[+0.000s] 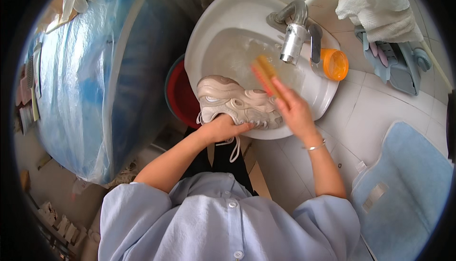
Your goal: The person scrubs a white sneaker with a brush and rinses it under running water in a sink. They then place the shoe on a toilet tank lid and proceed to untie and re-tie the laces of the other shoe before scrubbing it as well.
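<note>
My left hand (pixel 222 129) is partly inside the opening of a beige sneaker (pixel 235 100), with the thumb along its laces. The sneaker lies on its side over the near rim of a white ceramic washbasin (pixel 205 22), and a loose lace loop hangs below it. In my right hand (pixel 295 111) is a scrubbing brush (pixel 265 75) with a yellow back and reddish bristles, blurred. The brush is close over the sneaker's far side; whether they touch I cannot tell. Cloudy water (pixel 231 51) stands in the basin.
A metal faucet (pixel 294 40) reaches over the basin. An orange jar (pixel 335 65) lies tipped on the rim beside it. Left of the basin are a red basin (pixel 181 97) and a large plastic-covered blue bundle (pixel 82 79). A blue mat (pixel 406 189) is at right.
</note>
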Action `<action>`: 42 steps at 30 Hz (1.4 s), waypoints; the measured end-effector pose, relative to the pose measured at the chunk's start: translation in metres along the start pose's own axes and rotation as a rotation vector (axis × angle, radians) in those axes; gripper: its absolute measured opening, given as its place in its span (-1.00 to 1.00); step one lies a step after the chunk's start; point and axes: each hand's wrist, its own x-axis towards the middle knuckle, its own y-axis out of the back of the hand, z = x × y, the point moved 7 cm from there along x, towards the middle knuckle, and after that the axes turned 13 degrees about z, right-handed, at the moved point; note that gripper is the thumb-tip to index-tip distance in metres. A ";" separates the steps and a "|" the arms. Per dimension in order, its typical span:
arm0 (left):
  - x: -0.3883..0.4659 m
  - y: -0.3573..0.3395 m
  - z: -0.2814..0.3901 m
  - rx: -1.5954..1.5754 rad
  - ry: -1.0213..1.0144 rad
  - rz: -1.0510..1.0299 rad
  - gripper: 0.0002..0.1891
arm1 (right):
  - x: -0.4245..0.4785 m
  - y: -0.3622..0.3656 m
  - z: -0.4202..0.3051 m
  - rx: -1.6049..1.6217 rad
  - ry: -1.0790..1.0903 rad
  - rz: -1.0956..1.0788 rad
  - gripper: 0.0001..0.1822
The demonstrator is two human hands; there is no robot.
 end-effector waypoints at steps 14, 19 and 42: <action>0.001 -0.003 -0.023 0.127 0.262 -0.111 -0.54 | 0.028 -0.058 -0.073 -0.335 0.366 -0.256 -0.37; -0.002 0.000 -0.008 0.063 0.105 -0.022 -0.59 | -0.016 -0.022 -0.013 -0.111 0.217 -0.228 -0.36; -0.003 -0.006 -0.022 0.146 0.274 -0.133 -0.60 | -0.024 -0.010 -0.036 -0.344 -0.043 -0.172 -0.41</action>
